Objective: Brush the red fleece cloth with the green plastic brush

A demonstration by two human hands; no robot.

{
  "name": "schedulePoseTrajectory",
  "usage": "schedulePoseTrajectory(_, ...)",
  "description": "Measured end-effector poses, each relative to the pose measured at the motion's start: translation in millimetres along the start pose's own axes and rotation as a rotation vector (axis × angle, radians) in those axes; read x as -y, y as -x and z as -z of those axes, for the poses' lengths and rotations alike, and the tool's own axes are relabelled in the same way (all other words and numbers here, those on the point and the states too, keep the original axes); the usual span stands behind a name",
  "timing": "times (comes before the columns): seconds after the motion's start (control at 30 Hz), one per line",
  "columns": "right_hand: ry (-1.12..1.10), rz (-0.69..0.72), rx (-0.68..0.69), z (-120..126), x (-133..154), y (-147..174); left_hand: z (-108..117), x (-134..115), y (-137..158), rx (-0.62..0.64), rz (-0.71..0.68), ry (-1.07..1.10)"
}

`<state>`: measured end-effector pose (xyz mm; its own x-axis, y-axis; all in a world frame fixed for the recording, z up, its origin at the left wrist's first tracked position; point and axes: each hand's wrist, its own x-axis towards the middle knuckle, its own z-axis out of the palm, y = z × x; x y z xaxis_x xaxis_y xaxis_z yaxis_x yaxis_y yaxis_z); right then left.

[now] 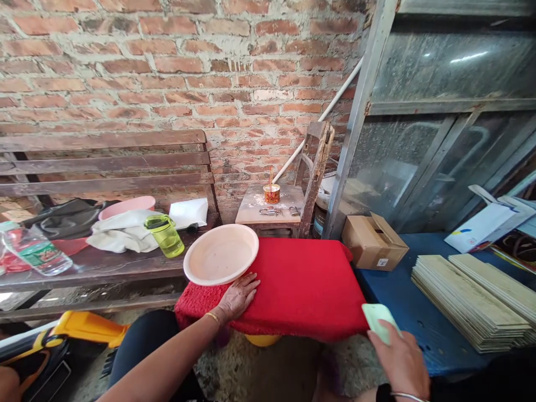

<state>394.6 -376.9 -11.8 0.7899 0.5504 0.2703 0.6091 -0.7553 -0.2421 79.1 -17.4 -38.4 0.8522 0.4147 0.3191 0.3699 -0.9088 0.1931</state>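
Note:
My left hand (239, 297) lies flat on the red cloth (310, 285) near its left front side, fingers stretched out just beside the rim of the pale pink plastic basin (221, 228). Whether the fingers touch the rim I cannot tell. The basin sits on the cloth's left end and looks bare inside. At the right front corner my right hand (402, 360) is closed around a pale green flat block (377, 318) with rounded corners. Its exact kind does not show. The block is held at the cloth's edge, partly hidden by my fingers.
A wooden bench (125, 268) on the left carries a green-lidded bottle (167, 237), a plastic water bottle (39, 254) and cloths. Behind stands a chair (255, 209) with a tin (272, 194). To the right are a cardboard box (371, 243) and stacked strips (464, 301) on a blue surface.

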Motion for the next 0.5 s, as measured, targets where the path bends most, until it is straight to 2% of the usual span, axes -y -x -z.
schedulePoseTrajectory(0.07, 0.052, -0.137, -0.063, 4.0, -27.7, -6.3, 0.7, -1.2, -0.2, 0.010, 0.005, -0.005)
schedulePoseTrajectory(0.13, -0.028, -0.119, -0.092, 6.6, -23.4, -8.1, 0.9, -2.0, -0.4, 0.016, 0.015, -0.014)
schedulePoseTrajectory(0.2, -0.194, 0.024, -0.068, 7.5, 8.7, -5.4, 0.4, -2.4, -0.7, 0.014, 0.022, -0.016)
schedulePoseTrajectory(0.27, -0.319, 0.177, 0.005, 6.9, 55.1, 1.0, -0.4, -2.5, -0.7, 0.009, 0.024, -0.010)
schedulePoseTrajectory(0.37, -0.354, 0.356, 0.152, 4.3, 114.0, 11.2, -1.3, -2.8, -0.3, 0.002, 0.031, -0.010)
schedulePoseTrajectory(0.43, -0.323, 0.409, 0.205, 2.1, 125.4, 12.9, -1.6, -3.5, 0.1, -0.003, 0.037, -0.017)
schedulePoseTrajectory(0.5, -0.287, 0.374, 0.201, 0.4, 107.3, 8.7, -1.5, -4.5, 0.4, -0.007, 0.039, -0.023)
